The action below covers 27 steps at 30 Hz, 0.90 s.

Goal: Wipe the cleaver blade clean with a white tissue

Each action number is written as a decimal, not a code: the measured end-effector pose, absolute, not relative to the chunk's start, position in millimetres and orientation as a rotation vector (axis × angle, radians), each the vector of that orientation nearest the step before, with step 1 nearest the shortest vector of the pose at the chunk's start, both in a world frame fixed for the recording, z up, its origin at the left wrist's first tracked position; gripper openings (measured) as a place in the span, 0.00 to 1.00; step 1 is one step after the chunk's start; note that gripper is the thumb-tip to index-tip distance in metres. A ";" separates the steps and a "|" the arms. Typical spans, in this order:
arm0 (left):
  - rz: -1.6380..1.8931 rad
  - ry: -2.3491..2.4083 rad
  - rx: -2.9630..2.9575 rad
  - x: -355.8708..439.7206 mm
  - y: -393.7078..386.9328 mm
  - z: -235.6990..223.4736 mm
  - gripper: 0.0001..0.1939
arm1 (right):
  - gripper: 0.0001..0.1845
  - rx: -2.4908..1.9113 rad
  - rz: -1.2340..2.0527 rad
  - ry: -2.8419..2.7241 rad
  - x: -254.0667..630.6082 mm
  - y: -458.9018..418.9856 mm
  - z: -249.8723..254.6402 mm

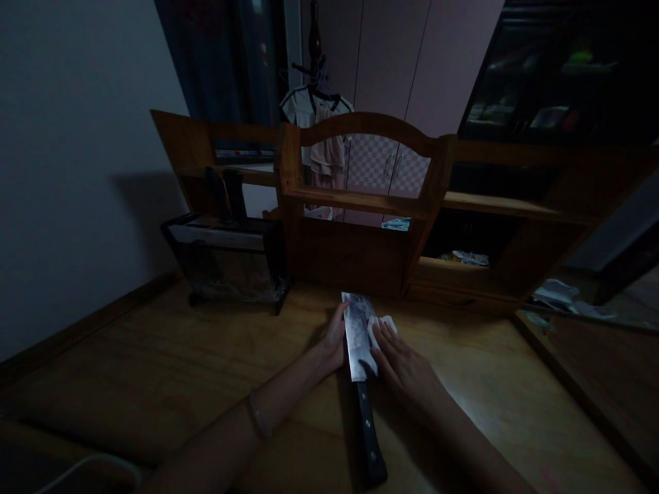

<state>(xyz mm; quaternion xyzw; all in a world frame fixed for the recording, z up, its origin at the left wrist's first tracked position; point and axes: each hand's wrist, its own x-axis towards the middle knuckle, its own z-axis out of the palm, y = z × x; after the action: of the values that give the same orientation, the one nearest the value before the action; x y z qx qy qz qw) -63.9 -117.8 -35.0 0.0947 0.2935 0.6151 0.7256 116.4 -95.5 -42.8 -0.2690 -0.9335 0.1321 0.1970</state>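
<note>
A cleaver (358,339) with a broad grey blade and a black riveted handle lies in the middle of the view, its handle pointing towards me. My left hand (334,342) grips the blade along its left side, near the far end; its fingers are partly hidden behind the steel. On the blade's right side, my right hand (403,362) presses a crumpled white tissue (387,322) against the metal with its fingers. Dark blotches and pale streaks mark the blade's face.
Black-framed knife block (226,264) with two black handles stands at the left on the wooden table (288,439). A wooden shelf unit (355,254) rises along the back edge. To the left is a plain wall (77,171); a white cable (97,458) lies at the lower left.
</note>
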 end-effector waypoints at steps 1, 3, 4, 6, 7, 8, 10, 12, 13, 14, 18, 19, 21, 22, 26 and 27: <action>1.367 0.654 0.211 -63.7 -117.6 -34.9 0.25 | 0.30 -0.759 0.354 -2.599 118.3 -93.2 -42.9; 1.377 0.661 0.221 -63.2 -117.8 -33.7 0.26 | 0.30 -0.757 0.351 -2.589 120.4 -93.2 -38.2; 1.380 0.659 0.227 -62.9 -118.2 -32.8 0.26 | 0.30 -0.744 0.368 -2.596 120.3 -95.6 -33.8; 1.368 0.649 0.223 -62.8 -119.2 -31.0 0.27 | 0.31 -0.677 0.436 -2.635 117.8 -103.9 -23.9; 1.349 0.643 0.216 -62.8 -119.7 -30.2 0.27 | 0.31 -0.628 0.477 -2.666 115.6 -109.0 -19.5; 1.326 0.638 0.207 -62.9 -120.3 -29.4 0.28 | 0.31 -0.581 0.511 -2.698 113.0 -114.1 -16.1; 1.285 0.637 0.193 -63.0 -121.4 -28.1 0.29 | 0.31 -0.504 0.553 -2.761 108.1 -122.0 -12.7; 1.265 0.638 0.190 -62.9 -122.4 -26.8 0.29 | 0.30 -0.498 0.559 -2.785 105.2 -124.7 -12.9; 1.268 0.640 0.191 -62.7 -122.7 -26.3 0.29 | 0.29 -0.524 0.553 -2.781 105.0 -123.9 -13.9; 1.274 0.643 0.193 -62.4 -122.9 -25.8 0.29 | 0.29 -0.560 0.545 -2.770 105.6 -121.9 -15.1; 1.353 0.688 0.203 -61.2 -122.5 -24.9 0.27 | 0.29 -0.699 0.493 -2.721 113.3 -108.3 -22.1; 1.364 0.699 0.207 -61.0 -122.3 -25.1 0.27 | 0.29 -0.725 0.470 -2.713 115.3 -105.2 -24.3; 1.365 0.715 0.218 -61.0 -121.9 -25.9 0.26 | 0.29 -0.768 0.412 -2.699 118.4 -100.4 -28.7; 1.363 0.722 0.225 -61.1 -121.7 -26.5 0.26 | 0.29 -0.782 0.382 -2.691 119.3 -99.0 -30.5; 1.369 0.695 0.252 -62.9 -120.2 -30.5 0.27 | 0.28 -0.784 0.337 -2.628 120.5 -98.5 -30.7; 1.366 0.683 0.255 -63.5 -119.8 -31.9 0.28 | 0.28 -0.773 0.350 -2.609 120.6 -99.5 -28.4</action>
<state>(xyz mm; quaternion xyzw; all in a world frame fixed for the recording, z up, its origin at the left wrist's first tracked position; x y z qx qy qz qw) -63.5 -119.8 -31.9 0.1151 0.3084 0.6168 0.7150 120.6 -99.5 -28.4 -0.2764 -0.9321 0.1252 0.1979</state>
